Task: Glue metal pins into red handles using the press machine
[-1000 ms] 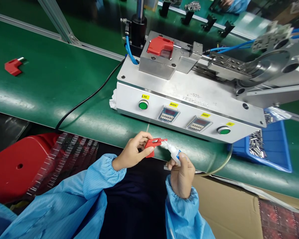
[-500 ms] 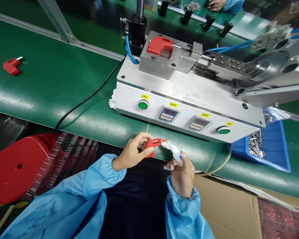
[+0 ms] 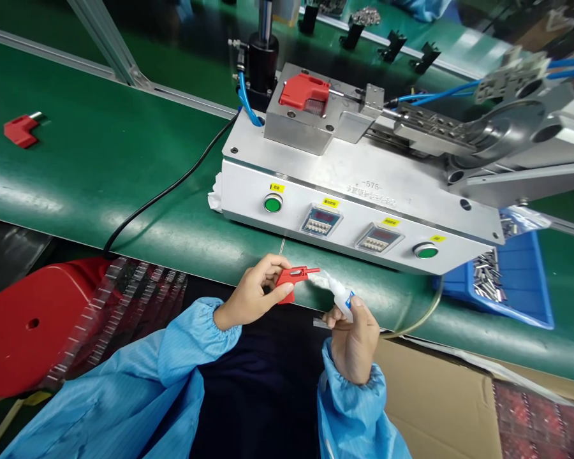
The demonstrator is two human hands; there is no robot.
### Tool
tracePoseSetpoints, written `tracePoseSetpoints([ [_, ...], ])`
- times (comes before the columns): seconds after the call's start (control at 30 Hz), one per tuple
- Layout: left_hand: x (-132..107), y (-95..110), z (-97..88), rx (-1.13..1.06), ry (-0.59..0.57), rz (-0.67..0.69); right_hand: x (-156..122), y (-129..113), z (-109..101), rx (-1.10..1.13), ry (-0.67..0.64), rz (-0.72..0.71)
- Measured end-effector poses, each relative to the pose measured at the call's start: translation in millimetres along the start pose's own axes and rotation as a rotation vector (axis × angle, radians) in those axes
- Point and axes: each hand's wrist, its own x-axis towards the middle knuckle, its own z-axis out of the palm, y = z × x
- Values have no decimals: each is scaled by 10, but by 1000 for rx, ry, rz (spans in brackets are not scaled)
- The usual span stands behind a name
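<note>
Right hand (image 3: 356, 338) pinching the small white bottle (image 3: 340, 298), long axis slanting up and leftward, nozzle (image 3: 330, 280) toward the red part (image 3: 287, 279)! That's pinched in the left hand (image 3: 253, 294), prong (image 3: 313, 270) pointing right, over the surface's (image 3: 138, 159) near edge. Tips just beside each other; touching, can't tell.

left of machine (image 3: 349, 224): wide open run of green bench (image 3: 100, 153), but black cable (image 3: 205, 158) crosses it front to back; red elbow part (image 3: 22, 132) sits at far end. front of machine: narrow strip, middle blocked by left hand (image 3: 253, 293) and right hand (image 3: 356, 338), slim gap between. right of machine: blue bin (image 3: 519, 268) in the way, pale hose (image 3: 430, 310) at front corner.
</note>
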Motion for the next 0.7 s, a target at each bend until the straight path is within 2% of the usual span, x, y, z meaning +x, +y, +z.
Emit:
tracePoseSetpoints([
  [0.13,3,-4,3,-19,14,-29,54,-38,-121,15,12,-80],
  [0.23,0,-16,10,-47,11,-68,132,-22,-190,-54,-9,-189],
  [0.4,-23,-24,-35,-67,8,-149,237,146,-229,-417,-69,-469],
  [0.53,26,-89,-195,37,31,-191,241,203,-338,-694,-103,-572],
  [0.63,42,-151,-303,85,25,-203,158,72,-532,-785,-137,-587],
  [0.7,28,-169,-332,107,13,-207,129,-125,-731,-784,-133,-620],
])
